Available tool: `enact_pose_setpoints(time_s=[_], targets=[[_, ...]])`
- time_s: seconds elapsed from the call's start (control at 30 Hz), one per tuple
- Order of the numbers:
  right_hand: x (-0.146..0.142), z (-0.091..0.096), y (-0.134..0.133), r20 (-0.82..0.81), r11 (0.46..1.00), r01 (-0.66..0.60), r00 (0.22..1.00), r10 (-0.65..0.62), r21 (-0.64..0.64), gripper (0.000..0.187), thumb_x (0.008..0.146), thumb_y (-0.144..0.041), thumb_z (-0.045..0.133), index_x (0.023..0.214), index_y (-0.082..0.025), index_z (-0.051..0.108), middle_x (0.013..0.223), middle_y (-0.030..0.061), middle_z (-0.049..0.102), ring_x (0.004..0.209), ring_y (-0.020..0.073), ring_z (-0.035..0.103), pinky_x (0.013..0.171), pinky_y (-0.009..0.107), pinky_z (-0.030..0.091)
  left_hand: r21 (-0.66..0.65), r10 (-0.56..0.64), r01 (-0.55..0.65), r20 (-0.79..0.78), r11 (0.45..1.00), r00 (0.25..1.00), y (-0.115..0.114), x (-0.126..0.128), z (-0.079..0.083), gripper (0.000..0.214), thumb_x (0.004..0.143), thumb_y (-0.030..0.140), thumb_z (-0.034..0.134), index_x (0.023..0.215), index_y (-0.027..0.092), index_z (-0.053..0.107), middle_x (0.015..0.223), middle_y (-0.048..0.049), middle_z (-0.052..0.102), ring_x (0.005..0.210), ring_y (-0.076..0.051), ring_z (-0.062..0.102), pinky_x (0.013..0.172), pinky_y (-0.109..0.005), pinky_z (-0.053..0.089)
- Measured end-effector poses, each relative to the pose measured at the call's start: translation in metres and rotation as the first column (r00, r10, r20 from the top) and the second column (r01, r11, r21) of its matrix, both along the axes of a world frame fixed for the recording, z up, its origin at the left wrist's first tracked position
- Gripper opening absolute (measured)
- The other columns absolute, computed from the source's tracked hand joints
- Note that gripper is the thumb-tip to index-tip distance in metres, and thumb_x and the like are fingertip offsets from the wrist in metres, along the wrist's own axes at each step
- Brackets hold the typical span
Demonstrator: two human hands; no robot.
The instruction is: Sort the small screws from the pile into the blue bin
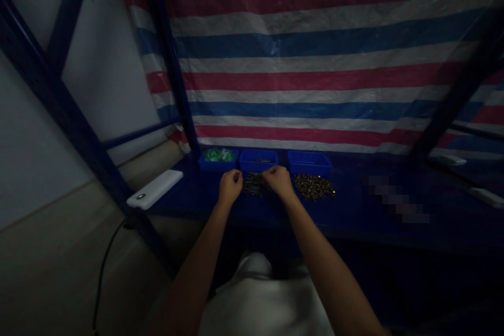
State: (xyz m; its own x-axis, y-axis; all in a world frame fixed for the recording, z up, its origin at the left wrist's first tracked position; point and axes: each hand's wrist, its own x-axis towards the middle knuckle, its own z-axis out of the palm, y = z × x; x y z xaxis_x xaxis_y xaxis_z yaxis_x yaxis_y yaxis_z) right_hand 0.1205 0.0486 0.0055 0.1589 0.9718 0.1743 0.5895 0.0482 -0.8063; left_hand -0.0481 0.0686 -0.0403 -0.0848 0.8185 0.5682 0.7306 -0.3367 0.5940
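My left hand is closed, fingers curled together, at the left edge of a pile of thin dark metal pieces like screws. On the other side of that pile my right hand is pinched shut, its fingertips over the pieces. Whatever either hand grips is too small and dark to make out. A heap of short brassy metal fittings lies to the right of my right hand. Behind the hands stands a blue bin with a few thin pieces in it.
To the left, another blue bin holds green and clear plastic bits. A third blue bin stands at the right. A white box-like device lies at the shelf's left end, near a blue post. Striped sheeting hangs behind.
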Motion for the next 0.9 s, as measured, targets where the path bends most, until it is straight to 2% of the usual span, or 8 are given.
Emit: enact_pose_setpoints(time_s=[0.07, 0.17, 0.27, 0.37, 0.5, 0.6, 0.73, 0.9], targets=[[0.004, 0.005, 0.0, -0.309, 0.996, -0.063, 0.948, 0.081, 0.07, 0.018, 0.066, -0.033, 0.053, 0.059, -0.017, 0.057, 0.064, 0.0047, 0.067, 0.056, 0.0132, 0.06, 0.054, 0.022, 0.044, 0.001, 0.0, 0.0, 0.003, 1.0, 1.0, 0.0, 0.0, 0.0, 0.014, 0.075, 0.019, 0.048, 0.077, 0.018, 0.061, 0.075, -0.0042, 0.065, 0.07, -0.016, 0.057, 0.071, -0.029, 0.044], [0.012, 0.011, 0.0, -0.687, 0.98, -0.131, 0.699, 0.197, 0.148, 0.019, 0.065, -0.036, 0.055, 0.062, -0.018, 0.055, 0.065, 0.0043, 0.067, 0.052, 0.0116, 0.058, 0.052, 0.022, 0.044, 0.002, 0.003, -0.003, -0.003, 1.0, 1.0, 0.001, 0.0, -0.001, 0.014, 0.075, 0.019, 0.048, 0.076, 0.018, 0.062, 0.075, -0.0042, 0.065, 0.071, -0.016, 0.057, 0.071, -0.029, 0.044], [0.021, 0.013, 0.0, -0.831, 0.969, -0.226, 0.517, 0.207, 0.1, 0.017, 0.068, -0.037, 0.053, 0.065, -0.02, 0.052, 0.068, 0.0036, 0.067, 0.062, 0.0139, 0.062, 0.058, 0.025, 0.047, -0.007, 0.012, -0.012, -0.003, 1.0, 1.0, 0.003, 0.0, -0.001, 0.015, 0.075, 0.02, 0.048, 0.077, 0.017, 0.062, 0.075, -0.0043, 0.065, 0.071, -0.016, 0.057, 0.072, -0.029, 0.044], [0.029, 0.014, 0.0, -0.86, 0.944, -0.319, 0.457, 0.227, 0.08, 0.014, 0.072, -0.035, 0.051, 0.068, -0.021, 0.051, 0.082, 0.0041, 0.068, 0.081, 0.0156, 0.064, 0.067, 0.028, 0.049, -0.014, 0.01, -0.01, 0.003, 1.0, 1.0, 0.004, 0.0, -0.001, 0.015, 0.075, 0.02, 0.048, 0.077, 0.017, 0.062, 0.075, -0.0044, 0.066, 0.072, -0.016, 0.058, 0.071, -0.029, 0.044], [0.03, 0.021, 0.0, -0.823, 0.957, -0.252, 0.508, 0.255, 0.141, 0.016, 0.07, -0.035, 0.057, 0.07, -0.02, 0.053, 0.084, 0.0044, 0.068, 0.08, 0.0162, 0.064, 0.067, 0.028, 0.048, -0.01, 0.006, -0.006, 0.017, 1.0, 1.0, 0.005, 0.0, -0.002, 0.014, 0.075, 0.02, 0.048, 0.077, 0.017, 0.062, 0.074, -0.0038, 0.065, 0.07, -0.015, 0.057, 0.071, -0.028, 0.044], [0.027, 0.031, -0.003, -0.707, 0.956, -0.138, 0.647, 0.284, 0.257, 0.02, 0.064, -0.036, 0.065, 0.071, -0.019, 0.055, 0.067, 0.0008, 0.064, 0.06, 0.0129, 0.059, 0.061, 0.026, 0.046, -0.015, 0.007, -0.007, 0.021, 1.0, 1.0, 0.005, 0.0, -0.002, 0.014, 0.074, 0.019, 0.048, 0.076, 0.017, 0.062, 0.074, -0.0033, 0.065, 0.07, -0.014, 0.057, 0.071, -0.028, 0.044], [0.027, 0.043, -0.017, -0.216, 0.817, -0.2, 0.906, 0.365, 0.541, 0.017, 0.07, -0.036, 0.061, 0.073, -0.019, 0.06, 0.071, 0.0019, 0.061, 0.067, 0.0143, 0.056, 0.068, 0.029, 0.044, -0.017, 0.006, -0.005, 0.03, 1.0, 1.0, 0.004, 0.0, -0.002, 0.014, 0.074, 0.02, 0.048, 0.076, 0.018, 0.062, 0.074, -0.003, 0.065, 0.071, -0.015, 0.057, 0.071, -0.028, 0.044], [0.035, 0.045, -0.038, 0.087, 0.692, -0.345, 0.921, 0.379, 0.634, 0.012, 0.077, -0.032, 0.056, 0.078, -0.022, 0.063, 0.084, 0.0047, 0.063, 0.086, 0.0183, 0.057, 0.083, 0.034, 0.042, -0.013, -0.001, 0.002, 0.021, 1.0, 1.0, 0.004, -0.001, -0.003, 0.014, 0.074, 0.018, 0.048, 0.076, 0.018, 0.062, 0.076, -0.0036, 0.065, 0.071, -0.015, 0.058, 0.071, -0.028, 0.044]])
